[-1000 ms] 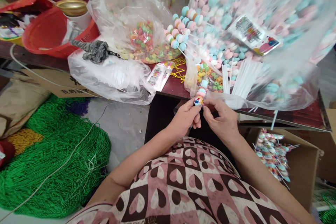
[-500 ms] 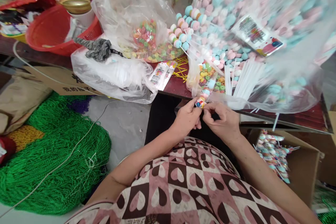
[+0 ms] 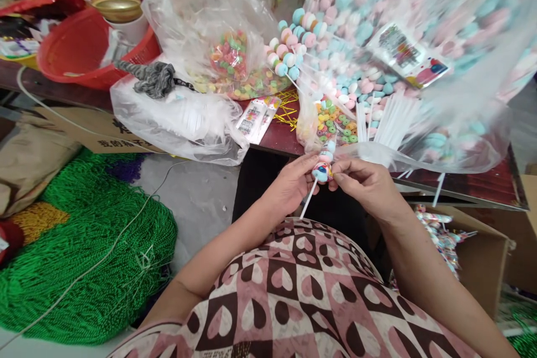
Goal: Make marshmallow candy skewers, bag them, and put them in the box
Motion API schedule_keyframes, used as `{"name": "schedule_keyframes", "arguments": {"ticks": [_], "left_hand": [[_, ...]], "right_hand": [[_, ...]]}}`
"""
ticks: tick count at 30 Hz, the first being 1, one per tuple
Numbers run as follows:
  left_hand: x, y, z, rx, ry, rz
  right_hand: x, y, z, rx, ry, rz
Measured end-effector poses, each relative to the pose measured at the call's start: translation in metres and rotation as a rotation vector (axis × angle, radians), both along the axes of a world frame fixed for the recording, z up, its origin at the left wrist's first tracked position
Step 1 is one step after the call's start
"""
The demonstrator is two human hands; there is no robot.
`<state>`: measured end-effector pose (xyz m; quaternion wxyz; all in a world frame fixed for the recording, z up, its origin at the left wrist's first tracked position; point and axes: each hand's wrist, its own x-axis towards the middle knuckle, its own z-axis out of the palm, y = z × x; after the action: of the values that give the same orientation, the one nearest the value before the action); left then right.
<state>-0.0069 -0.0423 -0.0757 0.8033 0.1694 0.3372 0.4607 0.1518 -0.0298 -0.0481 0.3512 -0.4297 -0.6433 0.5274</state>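
My left hand [image 3: 289, 184] and my right hand [image 3: 364, 184] meet just below the table edge, both pinched on a candy skewer [image 3: 322, 170]. Pastel candies sit at the skewer's top, and its white stick points down and left between my hands. Right above it lies a small clear bag of coloured ring candies [image 3: 333, 123]. White sticks [image 3: 392, 117] lie loose beside that bag. Finished skewers [image 3: 291, 47] of pink, white and blue candies rest further back on the table.
A huge clear bag of pastel candies [image 3: 419, 17] fills the right of the dark red table [image 3: 279, 137]. A bag of mixed coloured candy [image 3: 230, 61], a red basket [image 3: 79, 50] and gold twist ties [image 3: 287, 109] lie behind. A cardboard box of wrapped skewers [image 3: 470, 246] stands low right; green beads [image 3: 79, 257] left.
My hands rose slightly toward the table edge and tilted the skewer; its white stick now shows below my left hand. My right hand shifted up against the candies.
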Motion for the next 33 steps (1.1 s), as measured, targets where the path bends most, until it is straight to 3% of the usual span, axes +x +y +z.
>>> {"name": "schedule_keyframes", "arguments": {"ticks": [6, 10, 14, 18, 21, 33], "left_hand": [[0.001, -0.001, 0.006, -0.001, -0.176, -0.015], [-0.001, 0.0, 0.015, 0.018, -0.137, 0.039], [-0.004, 0.002, 0.022, 0.019, -0.059, 0.117], [-0.004, 0.002, 0.019, 0.017, -0.04, 0.15], [-0.003, 0.001, 0.017, 0.012, -0.031, 0.154], [-0.003, 0.001, 0.014, 0.016, -0.021, 0.155]], "right_hand": [[0.004, -0.004, 0.006, 0.022, -0.022, 0.014], [0.005, -0.008, 0.003, 0.093, -0.063, -0.06], [0.0, -0.015, 0.0, 0.297, -0.183, -0.278], [-0.004, -0.016, 0.0, 0.54, -0.332, -0.244], [-0.005, -0.015, 0.0, 0.635, -0.372, -0.229], [-0.002, -0.016, 0.004, 0.542, -0.353, -0.2]]}}
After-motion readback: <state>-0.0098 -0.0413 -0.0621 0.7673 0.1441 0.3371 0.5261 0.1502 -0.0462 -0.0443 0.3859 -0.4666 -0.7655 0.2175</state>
